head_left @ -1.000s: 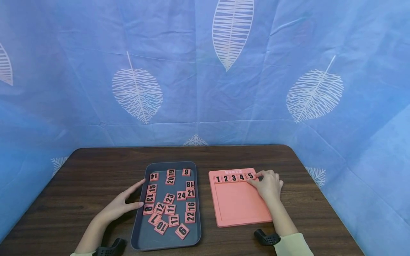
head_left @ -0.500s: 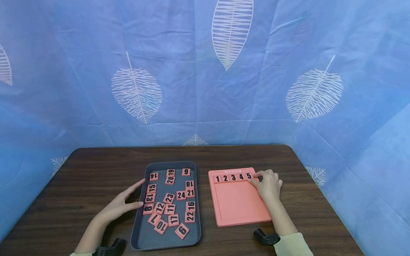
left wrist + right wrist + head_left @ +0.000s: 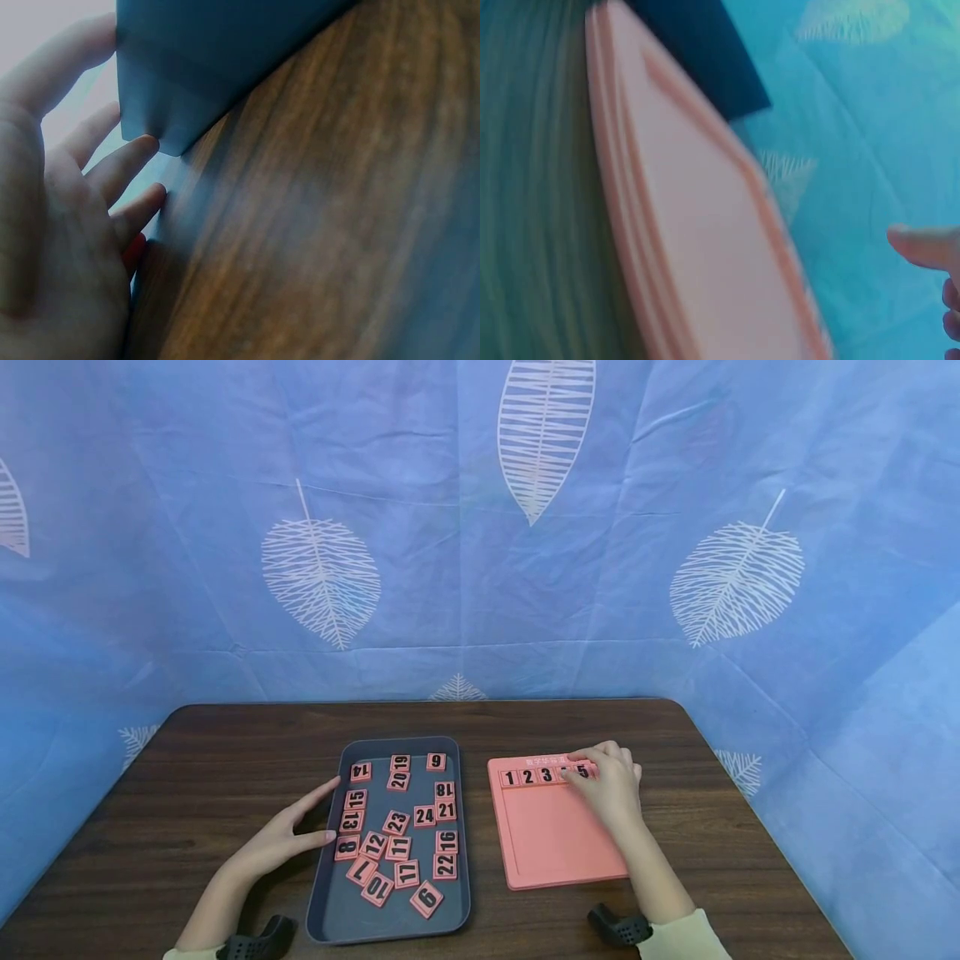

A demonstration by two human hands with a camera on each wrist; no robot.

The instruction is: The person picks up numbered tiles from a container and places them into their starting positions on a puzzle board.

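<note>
My left hand [image 3: 277,839] touches the left side of a dark grey tray [image 3: 352,924] with spread fingers. The left wrist view shows its fingertips at the tray's outer wall [image 3: 180,82]. A pink square board [image 3: 551,839] lies right of the tray. Along its top row sit number tiles 1 [image 3: 509,778], 2 [image 3: 528,777], 3 [image 3: 547,774] and 5 [image 3: 583,772], with one more tile mostly covered by fingers. My right hand [image 3: 613,785] hovers over that row, thumb and forefinger apart, holding nothing. In the right wrist view only its thumb [image 3: 926,247] and some fingertips show.
Several loose pink number tiles lie in the tray, among them 24 [image 3: 424,816], 17 [image 3: 407,874] and 6 [image 3: 427,900], turned various ways. Everything rests on a dark wooden table [image 3: 247,735], with a blue leaf-print cloth [image 3: 420,568] behind it.
My right hand has let go of tile 5, now straight in the row, and moved left toward the tile beside it. The left hand stays at the tray.
</note>
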